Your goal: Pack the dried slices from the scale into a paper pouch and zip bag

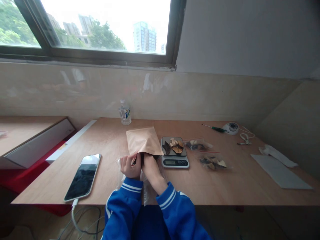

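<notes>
Pinching a matte, tan, paper-like pouch (143,139) at its mouth, the left hand (131,166) is curled closed; the right hand (152,169) reaches inside, fingers hidden, so its grip cannot be told. The squarish pouch is over the wood-grained desk (207,188), beside a flat-topped scale (175,163) bearing curled, dried-looking slices (177,147).

The paper bag (143,140) partly hides the right hand (150,166), and the scale display (170,162) is unreadable

Look at that pale-brown wooden table (225,183): it carried a black-screened phone (83,177), clear plastic bottle (125,114), grey-and-white digital scale (175,163), two filled transparent bags (212,162), green-handled screwdriver (218,129)!
</notes>
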